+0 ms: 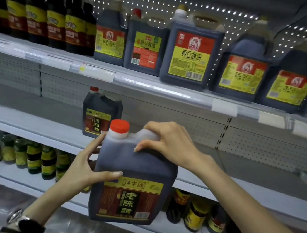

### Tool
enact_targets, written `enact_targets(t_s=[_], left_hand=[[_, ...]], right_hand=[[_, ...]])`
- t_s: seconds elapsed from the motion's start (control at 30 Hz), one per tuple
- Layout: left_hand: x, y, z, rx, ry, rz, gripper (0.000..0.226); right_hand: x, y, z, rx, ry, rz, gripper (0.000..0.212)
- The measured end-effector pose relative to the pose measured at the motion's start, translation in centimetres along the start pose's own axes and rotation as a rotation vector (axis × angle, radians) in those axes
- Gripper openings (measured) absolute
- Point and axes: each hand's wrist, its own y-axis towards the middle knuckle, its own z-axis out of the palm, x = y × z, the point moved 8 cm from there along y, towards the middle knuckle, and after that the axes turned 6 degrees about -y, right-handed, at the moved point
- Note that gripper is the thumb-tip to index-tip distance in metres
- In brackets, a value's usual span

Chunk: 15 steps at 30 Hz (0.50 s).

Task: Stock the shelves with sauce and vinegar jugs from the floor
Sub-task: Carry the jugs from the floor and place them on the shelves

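Our fingers [154, 126] are curled tight round the big dark jug [136, 172]. Our right hand [172, 144] grips the handle on top, next to the red cap [119, 126]. Our left hand [82, 165] holds the jug's side, with the thumb lying across the front just above the label. We hold the jug up in the air, nearly straight, in front of the middle shelf [32, 120]. A second jug [100, 113] like it stands on that shelf, behind ours. On the top shelf [143, 84] stand soy sauce jugs [191, 49] and tall dark bottles [45, 16]. Small jars [28, 155] sit lower down.
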Motion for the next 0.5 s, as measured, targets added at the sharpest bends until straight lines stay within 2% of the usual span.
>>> enact_targets(t_s=[0.13,0.33,0.5], left_hand=[[2.2,2.5,-1.8,-0.018,0.027,-0.019,0.118],[4.6,7.2,-3.7,-0.023,0.031,-0.011,0.110],[5.9,10.0,-4.6,-0.011,-0.015,-0.008,0.106]], right_hand=[[-1.1,3.1,2.8,0.023,0.017,-0.016,0.043],[-3.8,7.2,5.3,-0.020,0.079,0.009,0.042],[-5.1,10.5,6.9,-0.043,0.023,-0.010,0.061]])
